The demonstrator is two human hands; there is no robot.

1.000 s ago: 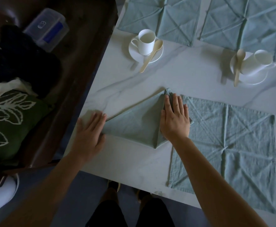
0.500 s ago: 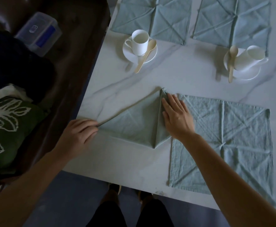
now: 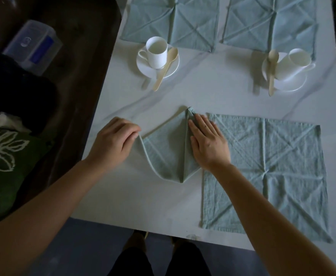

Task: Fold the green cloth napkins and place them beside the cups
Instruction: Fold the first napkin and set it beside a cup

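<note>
The left hand (image 3: pixel 114 143) is pinching the left corner of the partly folded green napkin (image 3: pixel 167 150), fingers curled round the hem, and is holding it raised off the table (image 3: pixel 213 92). The right hand (image 3: pixel 208 143) is pressing flat, fingers straight, beside the napkin's centre crease. This napkin is lying on the near side of the upright cup (image 3: pixel 156 52), well apart from it.

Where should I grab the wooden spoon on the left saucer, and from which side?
Take the wooden spoon by its handle end, coming from the near side. The handle sticks out past the saucer rim toward you, free of the cup, while its bowl lies beside the cup.
</note>
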